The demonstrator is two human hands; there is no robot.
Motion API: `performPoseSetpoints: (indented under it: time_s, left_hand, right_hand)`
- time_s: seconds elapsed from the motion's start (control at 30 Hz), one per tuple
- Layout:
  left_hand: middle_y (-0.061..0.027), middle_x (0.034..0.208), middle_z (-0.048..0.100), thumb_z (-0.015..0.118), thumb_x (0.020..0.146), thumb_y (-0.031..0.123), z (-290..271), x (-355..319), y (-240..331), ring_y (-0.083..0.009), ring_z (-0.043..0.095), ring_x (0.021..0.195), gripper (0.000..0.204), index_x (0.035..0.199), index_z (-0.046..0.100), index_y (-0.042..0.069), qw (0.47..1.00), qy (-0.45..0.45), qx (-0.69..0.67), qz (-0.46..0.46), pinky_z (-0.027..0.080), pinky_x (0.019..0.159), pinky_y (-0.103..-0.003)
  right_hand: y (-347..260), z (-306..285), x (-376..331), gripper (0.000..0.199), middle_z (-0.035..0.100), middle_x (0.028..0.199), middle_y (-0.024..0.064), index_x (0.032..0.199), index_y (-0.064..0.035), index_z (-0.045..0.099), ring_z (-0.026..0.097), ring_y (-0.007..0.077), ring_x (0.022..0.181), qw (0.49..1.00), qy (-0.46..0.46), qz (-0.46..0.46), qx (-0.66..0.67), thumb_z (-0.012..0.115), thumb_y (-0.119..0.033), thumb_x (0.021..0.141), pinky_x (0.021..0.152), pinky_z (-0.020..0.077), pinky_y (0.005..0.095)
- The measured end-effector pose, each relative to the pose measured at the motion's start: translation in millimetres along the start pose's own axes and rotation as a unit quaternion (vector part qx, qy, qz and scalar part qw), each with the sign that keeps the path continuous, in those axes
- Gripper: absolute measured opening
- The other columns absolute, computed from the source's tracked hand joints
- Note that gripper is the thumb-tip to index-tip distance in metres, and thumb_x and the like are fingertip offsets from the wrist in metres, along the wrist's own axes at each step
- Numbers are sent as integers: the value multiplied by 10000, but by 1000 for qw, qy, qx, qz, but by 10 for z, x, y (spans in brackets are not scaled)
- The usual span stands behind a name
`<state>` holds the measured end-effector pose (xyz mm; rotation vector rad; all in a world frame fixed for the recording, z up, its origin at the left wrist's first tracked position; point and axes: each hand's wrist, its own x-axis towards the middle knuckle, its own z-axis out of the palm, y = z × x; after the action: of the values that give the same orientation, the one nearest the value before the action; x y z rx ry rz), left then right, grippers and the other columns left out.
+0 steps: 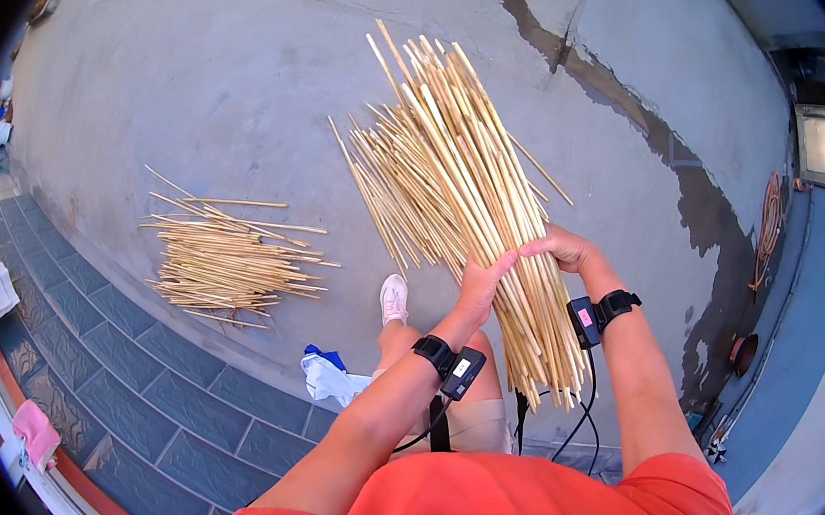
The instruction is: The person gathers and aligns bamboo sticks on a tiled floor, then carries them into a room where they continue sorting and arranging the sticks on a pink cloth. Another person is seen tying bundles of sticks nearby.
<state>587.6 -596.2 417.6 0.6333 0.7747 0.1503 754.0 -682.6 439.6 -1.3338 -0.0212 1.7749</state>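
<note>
A person in an orange shirt holds a large bundle of pale sticks point(458, 202) at the centre of the frame, above a grey concrete floor point(201, 64). The left hand point(481, 283) presses against the bundle's lower left side, thumb up along the sticks; whether its fingers wrap around behind cannot be told. The right hand point(562, 248) sits just above and to the right, its fingers point(537, 251) curled narrowly over the front sticks as if pinching a few. Both wrists carry black strapped devices with cables hanging down.

The bundle fans out toward the upper centre of the frame, and its lower ends splay loose below the hands, near the person's knee. A smaller pile of sticks point(226, 258) lies on the floor at centre left, well apart from the hands. A white shoe point(393, 298) shows just left of the left hand, a white and blue cloth point(328, 374) below it.

The hold looks slack for so many sticks: with nothing tying them, the outer ones could slide out and scatter across the floor, and the fanned top could tip the bundle away from the hands.
</note>
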Motion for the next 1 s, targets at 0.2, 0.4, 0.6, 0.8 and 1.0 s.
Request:
performPoseSetpoints:
  time_s: [0.2,0.4,0.6,0.8,1.0]
  left_hand:
    - [-101,1090,574,646,829,127,391,296,246,-176,572,968,434,1193,451,-6,997,-6,-51,52,476,844,-296]
    - [-132,1094,581,680,805,163,390,712,52,-199,585,967,488,1187,443,-27,992,43,-53,102,480,846,-307]
    - [-113,1075,592,671,808,155,135,1169,-333,-189,589,956,460,1180,461,-17,985,70,-70,139,484,835,-296]
    - [-110,1070,591,689,794,164,-450,1259,-868,-191,589,951,484,1185,462,-8,985,117,-78,101,479,836,-299]
    - [-112,1083,585,697,784,164,-1375,1344,-1176,-195,590,956,512,1198,450,-10,986,135,-76,66,481,838,-305]
  right_hand:
    - [-662,-179,-43,752,537,1221,136,1295,-3,424,536,227,1099,998,-13,-15,-66,775,-229,670,953,423,340]
    - [-774,-519,320,768,528,1234,140,1303,-2,410,537,228,1103,995,-52,-9,-90,775,-248,674,956,424,344]
    - [-593,-908,960,696,568,1170,142,1256,1,461,575,227,1041,987,-112,15,-112,770,-247,683,905,467,346]
    - [0,-914,1445,634,570,1180,120,1242,-10,485,574,220,1044,988,-119,58,-76,758,-209,705,909,468,358]
    - [640,-698,2204,618,579,1163,111,1237,-13,485,562,223,1058,987,-117,94,-54,752,-190,709,936,446,359]
